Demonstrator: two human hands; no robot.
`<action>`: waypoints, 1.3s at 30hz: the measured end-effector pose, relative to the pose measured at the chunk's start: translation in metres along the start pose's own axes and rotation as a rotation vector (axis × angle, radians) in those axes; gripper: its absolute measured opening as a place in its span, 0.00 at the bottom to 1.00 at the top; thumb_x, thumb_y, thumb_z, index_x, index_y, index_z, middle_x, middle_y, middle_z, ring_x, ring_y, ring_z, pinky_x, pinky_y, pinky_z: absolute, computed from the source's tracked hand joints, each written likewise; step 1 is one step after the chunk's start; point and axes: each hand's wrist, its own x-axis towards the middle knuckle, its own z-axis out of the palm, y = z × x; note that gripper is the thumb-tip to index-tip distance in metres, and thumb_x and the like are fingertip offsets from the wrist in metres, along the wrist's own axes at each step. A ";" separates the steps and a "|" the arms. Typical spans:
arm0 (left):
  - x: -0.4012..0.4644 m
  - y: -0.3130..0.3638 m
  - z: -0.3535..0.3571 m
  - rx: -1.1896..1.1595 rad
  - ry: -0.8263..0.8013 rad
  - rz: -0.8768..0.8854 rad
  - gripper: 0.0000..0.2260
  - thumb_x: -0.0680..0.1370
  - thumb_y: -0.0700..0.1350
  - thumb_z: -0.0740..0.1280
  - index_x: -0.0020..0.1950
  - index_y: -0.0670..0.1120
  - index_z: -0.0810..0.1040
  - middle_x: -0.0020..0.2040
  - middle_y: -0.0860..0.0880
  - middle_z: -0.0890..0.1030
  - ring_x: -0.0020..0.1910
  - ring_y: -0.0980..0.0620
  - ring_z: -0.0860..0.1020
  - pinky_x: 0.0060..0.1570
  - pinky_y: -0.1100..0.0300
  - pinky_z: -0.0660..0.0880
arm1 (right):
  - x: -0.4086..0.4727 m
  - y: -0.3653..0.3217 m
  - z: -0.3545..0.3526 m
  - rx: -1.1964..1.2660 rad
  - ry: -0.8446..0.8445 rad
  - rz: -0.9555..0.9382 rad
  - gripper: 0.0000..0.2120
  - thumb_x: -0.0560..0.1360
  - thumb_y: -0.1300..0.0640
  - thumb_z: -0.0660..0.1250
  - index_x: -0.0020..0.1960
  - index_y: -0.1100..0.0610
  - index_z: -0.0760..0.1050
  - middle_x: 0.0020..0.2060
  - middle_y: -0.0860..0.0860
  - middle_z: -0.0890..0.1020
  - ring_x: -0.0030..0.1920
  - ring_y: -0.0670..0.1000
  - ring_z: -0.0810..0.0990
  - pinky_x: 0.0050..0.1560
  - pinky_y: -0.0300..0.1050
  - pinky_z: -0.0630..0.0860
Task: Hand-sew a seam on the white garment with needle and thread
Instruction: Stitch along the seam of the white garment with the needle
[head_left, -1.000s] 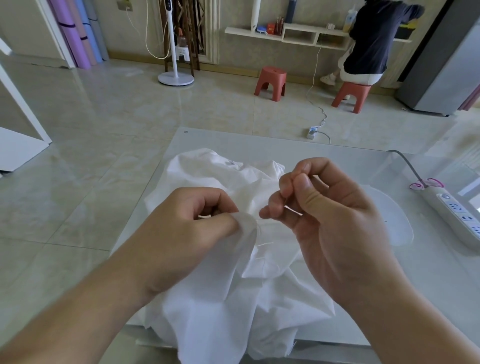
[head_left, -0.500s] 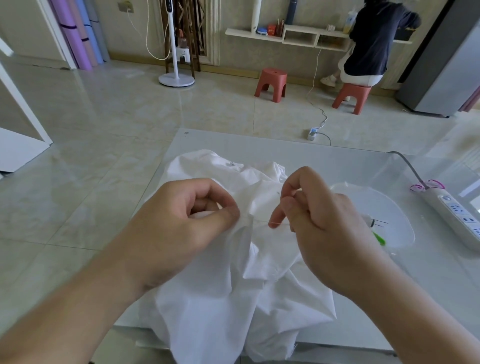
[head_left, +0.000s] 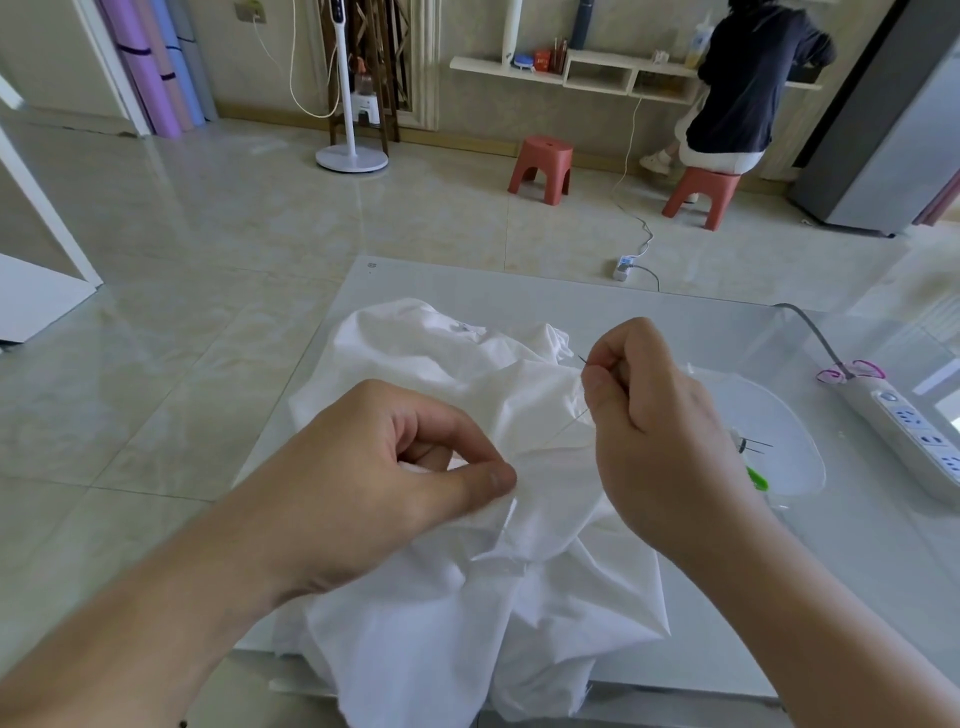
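While left hand (head_left: 395, 483) pinches white garment (head_left: 467, 597), right hand (head_left: 654, 431) pinches needle (head_left: 583, 359); thread-pull step; next: draw thread (head_left: 558, 431) taut.

A glass table (head_left: 675, 322) stood over a pale tiled floor (head_left: 182, 234). At its right edge lay a white power strip (head_left: 906, 431) with a grey cord (head_left: 810, 327); just beside it lay pink loops (head_left: 852, 370), too small to identify. A clear dish (head_left: 795, 467) held a green item (head_left: 757, 478), partly hidden. Across the room stood two red stools (head_left: 541, 169), a white fan stand (head_left: 349, 114), rolled mats (head_left: 156, 67) and a wall shelf (head_left: 571, 73). A person in a dark top (head_left: 748, 78) sat on the farther right stool.
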 end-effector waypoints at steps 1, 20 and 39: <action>-0.001 0.001 0.000 0.008 -0.011 -0.011 0.06 0.73 0.54 0.78 0.42 0.53 0.89 0.27 0.51 0.61 0.28 0.54 0.61 0.29 0.65 0.61 | 0.001 0.001 0.001 -0.014 0.008 0.013 0.07 0.86 0.55 0.56 0.49 0.47 0.67 0.37 0.46 0.77 0.41 0.42 0.74 0.35 0.46 0.67; 0.000 -0.004 -0.001 0.047 0.137 0.067 0.04 0.75 0.52 0.77 0.42 0.54 0.87 0.29 0.52 0.62 0.29 0.52 0.62 0.32 0.58 0.62 | -0.007 -0.009 -0.002 0.379 -0.379 -0.047 0.05 0.79 0.59 0.74 0.44 0.54 0.84 0.27 0.47 0.64 0.29 0.47 0.62 0.30 0.37 0.61; 0.001 -0.006 -0.002 0.038 0.147 0.038 0.04 0.76 0.50 0.77 0.42 0.53 0.87 0.29 0.51 0.63 0.29 0.51 0.63 0.32 0.57 0.62 | -0.010 -0.014 -0.002 0.400 -0.383 -0.002 0.07 0.80 0.62 0.71 0.48 0.51 0.85 0.25 0.47 0.64 0.28 0.48 0.63 0.31 0.39 0.63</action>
